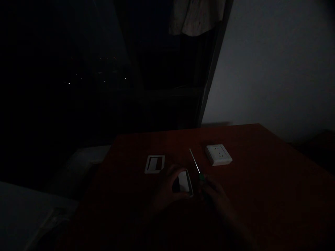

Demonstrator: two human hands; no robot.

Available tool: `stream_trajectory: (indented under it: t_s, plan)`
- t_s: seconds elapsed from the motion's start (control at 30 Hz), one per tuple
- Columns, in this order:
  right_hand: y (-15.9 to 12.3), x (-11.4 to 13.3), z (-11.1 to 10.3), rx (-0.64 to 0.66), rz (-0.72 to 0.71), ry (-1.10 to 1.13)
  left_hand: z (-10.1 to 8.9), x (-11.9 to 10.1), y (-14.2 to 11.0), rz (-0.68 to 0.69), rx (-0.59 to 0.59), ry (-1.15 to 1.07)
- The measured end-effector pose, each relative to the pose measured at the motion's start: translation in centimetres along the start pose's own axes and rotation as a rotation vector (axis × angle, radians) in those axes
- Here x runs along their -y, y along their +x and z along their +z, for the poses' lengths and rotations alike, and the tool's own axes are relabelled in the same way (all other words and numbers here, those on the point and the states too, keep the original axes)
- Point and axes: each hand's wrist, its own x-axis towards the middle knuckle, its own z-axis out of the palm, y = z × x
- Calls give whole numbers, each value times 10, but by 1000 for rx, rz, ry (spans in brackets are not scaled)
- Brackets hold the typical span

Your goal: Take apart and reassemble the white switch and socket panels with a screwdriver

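My left hand (167, 188) grips a wall switch (184, 182) by its opposite edges, thumb on the near side and fingers on the far side. The switch has a white middle panel, a dark band and a pale rim. In my right hand (213, 190) is a screwdriver (195, 161), its green handle within the closed fingers. The metal shaft points away and slightly left, its tip apart from the switch. Beyond my left hand lies a white cover frame (147, 166) with a white strip in its opening. Darkness hides much of both hands.
Farther right on the reddish-brown table (246, 139) sits a white socket box (220, 154) with its holes facing up. A pale wall (269, 69) rises behind at right. Dark window panes stand at the back, with a hanging cloth (197, 17) above.
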Motion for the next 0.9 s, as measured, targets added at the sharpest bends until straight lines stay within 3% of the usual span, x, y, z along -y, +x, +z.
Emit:
stream_trajectory:
  t_s: [0.17,0.5,0.9]
  plan:
    - [3,-6,-1,-64,27,62,-7,0,-6,-30,-76,-25]
    - [16,7,18,-144,-157,-399,11,12,-9,-121,-163,-131]
    - [23,-1,26,-122,-166,-479,14,7,-7,-185,-148,-240]
